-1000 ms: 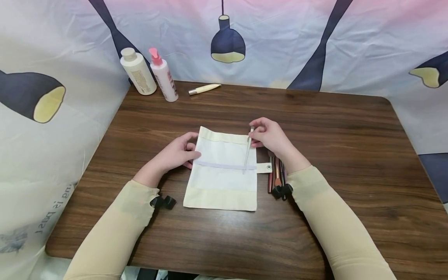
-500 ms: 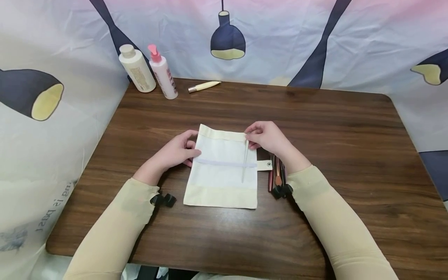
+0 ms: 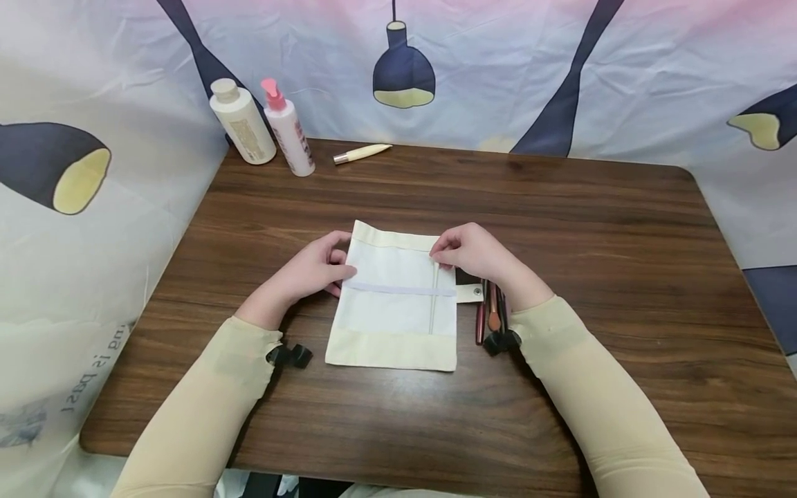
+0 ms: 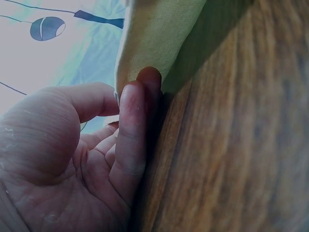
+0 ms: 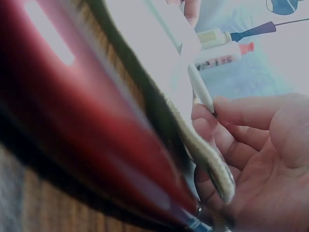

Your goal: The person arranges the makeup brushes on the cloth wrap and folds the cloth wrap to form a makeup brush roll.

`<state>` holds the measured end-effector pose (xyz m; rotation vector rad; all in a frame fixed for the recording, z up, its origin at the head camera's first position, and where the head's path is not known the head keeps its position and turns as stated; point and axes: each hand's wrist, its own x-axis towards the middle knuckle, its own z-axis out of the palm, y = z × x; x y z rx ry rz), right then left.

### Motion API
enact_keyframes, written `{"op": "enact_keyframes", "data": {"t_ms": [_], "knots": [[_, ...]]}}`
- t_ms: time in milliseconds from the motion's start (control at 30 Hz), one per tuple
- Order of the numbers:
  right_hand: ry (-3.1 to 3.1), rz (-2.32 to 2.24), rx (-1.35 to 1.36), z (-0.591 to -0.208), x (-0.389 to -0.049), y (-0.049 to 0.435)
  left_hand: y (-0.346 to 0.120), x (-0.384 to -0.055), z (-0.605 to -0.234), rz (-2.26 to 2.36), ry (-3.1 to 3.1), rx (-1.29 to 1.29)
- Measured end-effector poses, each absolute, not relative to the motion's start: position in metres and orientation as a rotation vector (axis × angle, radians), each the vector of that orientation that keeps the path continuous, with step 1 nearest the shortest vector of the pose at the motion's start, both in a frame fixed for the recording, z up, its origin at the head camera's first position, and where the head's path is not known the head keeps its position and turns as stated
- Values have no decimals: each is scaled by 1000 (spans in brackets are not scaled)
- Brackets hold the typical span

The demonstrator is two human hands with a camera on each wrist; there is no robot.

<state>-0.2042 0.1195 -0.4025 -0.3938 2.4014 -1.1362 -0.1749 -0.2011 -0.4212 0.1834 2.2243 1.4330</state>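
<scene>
A cream-and-white fabric brush roll [image 3: 373, 318] lies spread out in the middle of the table, a pale strap running across it. My left hand [image 3: 314, 273] pinches its left edge; in the left wrist view the thumb is on the near face and fingertips are behind the cloth [image 4: 152, 38]. My right hand [image 3: 470, 250] pinches the top end of a slim white makeup brush [image 3: 433, 297] near the roll's upper right corner. The brush passes by the strap, its lower end close to the cream bottom band. In the right wrist view, a dark tip shows on the brush [image 5: 200, 87] at the fingertips.
Several makeup brushes [image 3: 494, 311] lie right of the roll, beside its snap tab [image 3: 470, 293], partly under my right wrist. At the back left stand a white bottle [image 3: 244, 124] and a pink pump bottle [image 3: 290, 135]. A cream pen-like item [image 3: 363, 153] lies near them.
My right hand has moved down and slightly left, sliding the brush lower past the strap toward the bottom band. The left hand stays at the roll's left edge.
</scene>
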Motion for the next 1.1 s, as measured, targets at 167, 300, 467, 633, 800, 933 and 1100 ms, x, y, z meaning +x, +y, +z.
{"op": "enact_keyframes", "data": {"t_ms": [167, 300, 467, 633, 800, 933, 1100], "knots": [[2410, -1088, -470, -401, -203, 119, -200, -175, -419, 1434, 2222, 184], [2418, -1053, -499, -402, -202, 117, -200, -175, -419, 1431, 2230, 193], [2414, -1021, -520, -403, -202, 116, -200, -175, -419, 1428, 2233, 194], [2406, -1002, -541, -403, -202, 116, -200, -175, -420, 1420, 2237, 194], [2407, -1004, -555, -404, -202, 116, -200, -176, -420, 1421, 2236, 195], [2425, -983, -572, -404, -201, 115, -200, -176, -420, 1423, 2229, 194], [2462, -940, -600, -402, -197, 112, -200, -175, -421, 1427, 2222, 195]]}}
